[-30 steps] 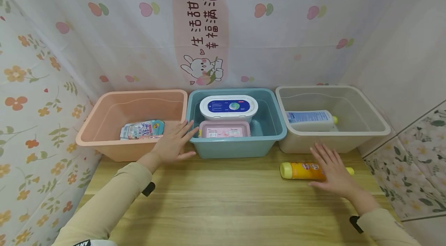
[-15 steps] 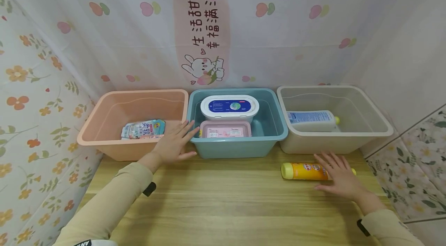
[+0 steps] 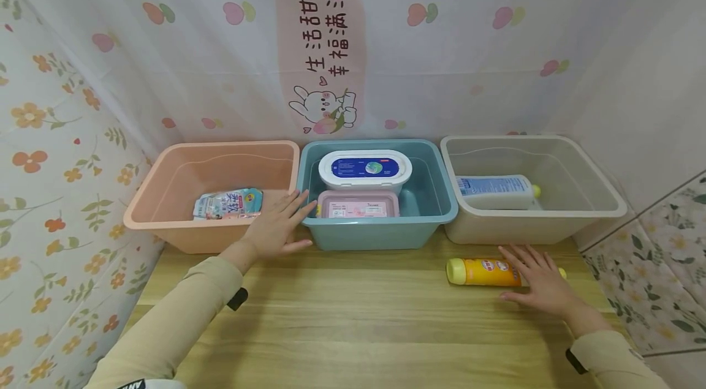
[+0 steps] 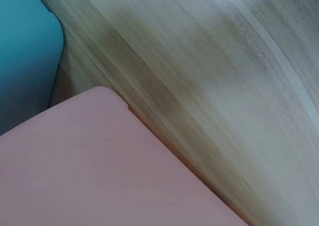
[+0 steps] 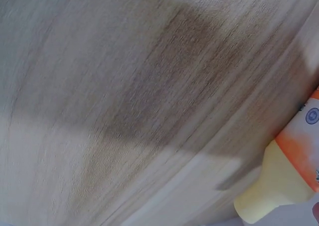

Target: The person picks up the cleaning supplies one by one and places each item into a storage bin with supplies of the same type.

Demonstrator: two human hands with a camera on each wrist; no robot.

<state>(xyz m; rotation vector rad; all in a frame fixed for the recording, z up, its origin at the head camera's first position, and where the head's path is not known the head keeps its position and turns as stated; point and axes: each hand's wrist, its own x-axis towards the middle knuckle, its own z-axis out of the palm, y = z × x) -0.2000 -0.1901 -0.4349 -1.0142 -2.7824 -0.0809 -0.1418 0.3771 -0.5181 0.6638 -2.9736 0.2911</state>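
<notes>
My left hand (image 3: 278,223) rests with spread fingers where the rims of the peach bin (image 3: 193,236) and the blue bin (image 3: 375,236) meet. My right hand (image 3: 537,285) lies spread over the right part of an orange bottle with yellow ends (image 3: 485,272), its fingers straight. The bottle lies on its side on the wooden table, in front of the grey bin (image 3: 518,228). In the right wrist view, the pale yellow narrow end of the bottle (image 5: 276,178) shows at the lower right. The left wrist view shows the peach bin (image 4: 99,161) and a corner of the blue bin (image 4: 30,51), but not the hand.
A light-blue printed packet (image 3: 228,203) lies in the peach bin. The blue bin holds a white oval tub (image 3: 364,169) and a pink box (image 3: 360,204). A white bottle (image 3: 496,192) lies in the grey bin. Patterned curtains (image 3: 441,40) close off the wooden table (image 3: 358,321) behind and at the sides.
My right hand has shifted slightly right and toward me over the orange bottle. My left hand stays on the rims. The whole view has drifted slightly.
</notes>
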